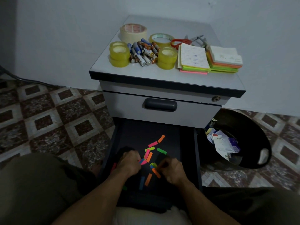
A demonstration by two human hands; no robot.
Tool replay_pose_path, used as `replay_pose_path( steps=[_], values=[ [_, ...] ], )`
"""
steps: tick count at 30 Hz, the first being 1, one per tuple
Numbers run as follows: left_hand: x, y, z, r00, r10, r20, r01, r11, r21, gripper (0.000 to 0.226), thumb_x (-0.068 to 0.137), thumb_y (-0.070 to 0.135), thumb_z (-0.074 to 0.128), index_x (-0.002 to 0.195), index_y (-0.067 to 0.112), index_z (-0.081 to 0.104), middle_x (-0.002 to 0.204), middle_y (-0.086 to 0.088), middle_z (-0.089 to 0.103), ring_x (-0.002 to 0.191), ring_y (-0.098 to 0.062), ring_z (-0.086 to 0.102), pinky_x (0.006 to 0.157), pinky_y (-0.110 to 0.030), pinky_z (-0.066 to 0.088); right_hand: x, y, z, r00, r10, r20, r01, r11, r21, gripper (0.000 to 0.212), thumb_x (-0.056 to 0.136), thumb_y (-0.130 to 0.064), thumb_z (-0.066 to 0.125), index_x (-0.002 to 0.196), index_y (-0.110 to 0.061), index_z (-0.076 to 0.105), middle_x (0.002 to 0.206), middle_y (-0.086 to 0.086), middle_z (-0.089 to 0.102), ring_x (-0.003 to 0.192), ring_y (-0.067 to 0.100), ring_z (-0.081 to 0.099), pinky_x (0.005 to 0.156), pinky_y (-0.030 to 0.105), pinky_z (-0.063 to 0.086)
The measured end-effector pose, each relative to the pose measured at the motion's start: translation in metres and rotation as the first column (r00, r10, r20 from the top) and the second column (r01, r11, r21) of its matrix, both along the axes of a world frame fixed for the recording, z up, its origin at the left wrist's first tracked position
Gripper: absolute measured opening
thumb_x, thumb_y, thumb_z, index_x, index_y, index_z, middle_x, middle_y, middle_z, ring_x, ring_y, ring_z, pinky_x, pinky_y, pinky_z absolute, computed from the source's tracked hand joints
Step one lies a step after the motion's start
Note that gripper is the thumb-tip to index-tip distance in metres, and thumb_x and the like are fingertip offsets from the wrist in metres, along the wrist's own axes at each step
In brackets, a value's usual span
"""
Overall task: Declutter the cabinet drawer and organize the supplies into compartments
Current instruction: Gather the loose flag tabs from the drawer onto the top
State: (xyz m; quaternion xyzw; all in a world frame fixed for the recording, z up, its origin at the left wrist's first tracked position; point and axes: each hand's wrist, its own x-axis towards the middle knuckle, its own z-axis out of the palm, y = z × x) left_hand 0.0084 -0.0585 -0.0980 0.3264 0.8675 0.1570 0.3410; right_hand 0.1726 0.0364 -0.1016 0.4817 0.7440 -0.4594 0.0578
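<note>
The lower drawer (188, 143) of the grey cabinet stands pulled out, dark inside. Several small neon sticky flags (152, 144) in pink, orange, green and blue lie scattered on its floor. My left hand (129, 161) is curled inside the drawer at the left and grips a few flags, their pink and blue ends showing at its fingertips. My right hand (172, 169) is curled over the flags at the middle right, fingertips pinching at a small clump of green and orange ones. What lies under both hands is hidden.
On the cabinet top (162, 75) lie tape rolls (119, 54), a pile of batteries (143, 51), red scissors (180, 42) and sticky-note stacks (209, 60). The upper drawer (160, 105) is shut. A black bin (235, 140) with paper waste stands at the right on tiled floor.
</note>
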Motion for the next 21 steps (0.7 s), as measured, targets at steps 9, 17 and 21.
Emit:
replay_pose_path(
  steps=[9,17,21],
  values=[
    [0.005,0.002,-0.003,0.998,-0.054,-0.019,0.054,0.999,-0.008,0.022,0.083,0.004,0.068,0.079,0.025,0.064,0.087,0.006,0.066,0.08,-0.008,0.064,0.075,-0.03,0.06,-0.009,-0.013,-0.006,0.97,0.192,0.151,-0.219,0.957,0.189,0.013,0.096,-0.034,0.063,0.092,-0.026,0.053,0.1,-0.002,0.06,0.081,0.007,0.056,0.064,0.013,0.04],
    [0.008,0.004,-0.003,0.98,-0.185,-0.072,0.18,0.981,-0.075,0.017,0.091,0.014,0.064,0.093,0.03,0.057,0.095,0.006,0.061,0.084,-0.008,0.06,0.074,-0.027,0.055,-0.014,-0.019,-0.006,0.981,0.148,0.127,-0.171,0.966,0.192,0.022,0.095,-0.028,0.063,0.115,-0.024,0.054,0.106,-0.003,0.06,0.089,0.008,0.061,0.074,0.02,0.052],
    [0.009,0.001,-0.003,0.973,-0.191,-0.126,0.184,0.98,-0.072,0.02,0.089,0.016,0.067,0.085,0.032,0.056,0.089,0.006,0.062,0.079,-0.008,0.061,0.072,-0.028,0.057,-0.014,-0.018,-0.002,0.968,0.213,0.133,-0.237,0.949,0.208,0.017,0.096,-0.025,0.062,0.112,-0.019,0.057,0.101,-0.004,0.057,0.084,0.007,0.055,0.067,0.013,0.043]
  ],
)
